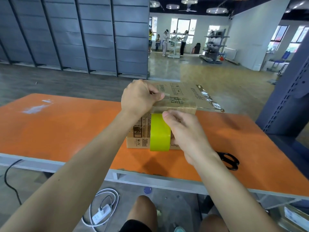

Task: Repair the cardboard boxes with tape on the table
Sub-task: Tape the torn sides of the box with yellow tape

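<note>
Right, the scissors (229,160) lie just beside my right wrist on the orange table (66,128). My right hand (182,131) curls round the yellow-green tape roll (159,133), holding it against the near face of the cardboard box (184,94). Just beyond, my left hand (140,96) sits curled on the box top, thumb and forefinger pinching the clear tape strip (170,104). A flap (209,99) juts out to the right.
</note>
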